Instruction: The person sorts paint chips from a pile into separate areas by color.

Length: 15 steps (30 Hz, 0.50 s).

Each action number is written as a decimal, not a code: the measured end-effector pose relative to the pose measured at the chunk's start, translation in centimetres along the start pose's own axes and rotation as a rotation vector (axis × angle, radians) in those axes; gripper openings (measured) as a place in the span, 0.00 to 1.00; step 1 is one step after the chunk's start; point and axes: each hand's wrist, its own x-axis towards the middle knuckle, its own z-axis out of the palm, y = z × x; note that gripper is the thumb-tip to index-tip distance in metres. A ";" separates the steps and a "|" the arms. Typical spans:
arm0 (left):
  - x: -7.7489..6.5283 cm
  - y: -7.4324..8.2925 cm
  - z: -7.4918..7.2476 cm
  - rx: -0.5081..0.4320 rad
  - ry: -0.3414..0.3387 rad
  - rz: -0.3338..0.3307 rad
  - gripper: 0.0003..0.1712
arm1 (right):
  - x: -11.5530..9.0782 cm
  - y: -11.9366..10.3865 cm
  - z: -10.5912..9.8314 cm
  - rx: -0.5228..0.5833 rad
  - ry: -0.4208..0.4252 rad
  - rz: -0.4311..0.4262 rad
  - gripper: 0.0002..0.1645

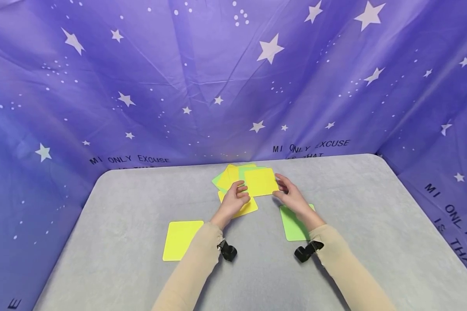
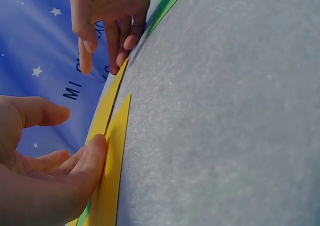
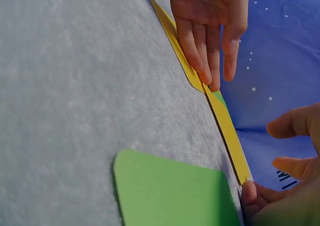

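In the head view, a yellow square card (image 1: 260, 182) lies uppermost at the right of an overlapping group of yellow and green cards near the table's far side. My left hand (image 1: 234, 203) is at its left edge, over another yellow card (image 1: 248, 208). My right hand (image 1: 292, 198) is by its right edge. The left wrist view shows the left hand's lower fingers (image 2: 95, 161) against the cards, the others spread apart. In the right wrist view, the right hand's lower fingers (image 3: 250, 196) touch the card's end, with the upper ones held apart. Neither hand pinches a card.
A green card (image 1: 293, 226) lies partly under my right forearm. To the left, another yellow card (image 1: 182, 239) lies beside my left sleeve. The grey table (image 1: 120, 207) ends at a purple star-patterned cloth (image 1: 159, 86). Black cameras (image 1: 227, 250) are strapped to both wrists.
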 end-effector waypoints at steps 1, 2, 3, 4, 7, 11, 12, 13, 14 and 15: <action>-0.3 0.4 0.0 -0.015 -0.006 0.005 0.35 | -0.1 0.0 0.0 0.008 -0.001 0.009 0.40; -0.4 0.3 0.0 -0.028 -0.006 0.007 0.35 | -0.1 0.0 0.0 0.019 -0.002 0.016 0.40; -0.4 0.3 0.0 -0.037 -0.003 0.008 0.35 | -0.2 -0.1 0.0 0.035 -0.004 0.020 0.40; -0.4 0.1 0.0 -0.046 0.000 0.007 0.35 | -0.3 -0.1 0.0 0.052 -0.005 0.023 0.40; -0.3 -0.4 0.1 -0.053 0.031 0.001 0.35 | -0.9 -0.3 0.0 0.093 -0.012 0.027 0.39; -0.3 -1.0 0.1 -0.087 0.068 -0.013 0.34 | -1.8 -0.4 0.2 0.120 0.000 0.033 0.38; -0.3 -1.0 0.1 -0.105 0.072 -0.016 0.34 | -1.9 -0.4 0.2 0.120 0.006 0.039 0.38; -0.4 -1.0 0.1 -0.120 0.074 -0.015 0.34 | -2.1 -0.4 0.2 0.120 0.013 0.044 0.39; -0.5 -1.1 0.1 -0.137 0.073 -0.015 0.34 | -2.2 -0.4 0.3 0.121 0.018 0.051 0.39; -0.6 -1.1 0.1 -0.153 0.073 -0.013 0.35 | -2.3 -0.4 0.3 0.118 0.022 0.057 0.40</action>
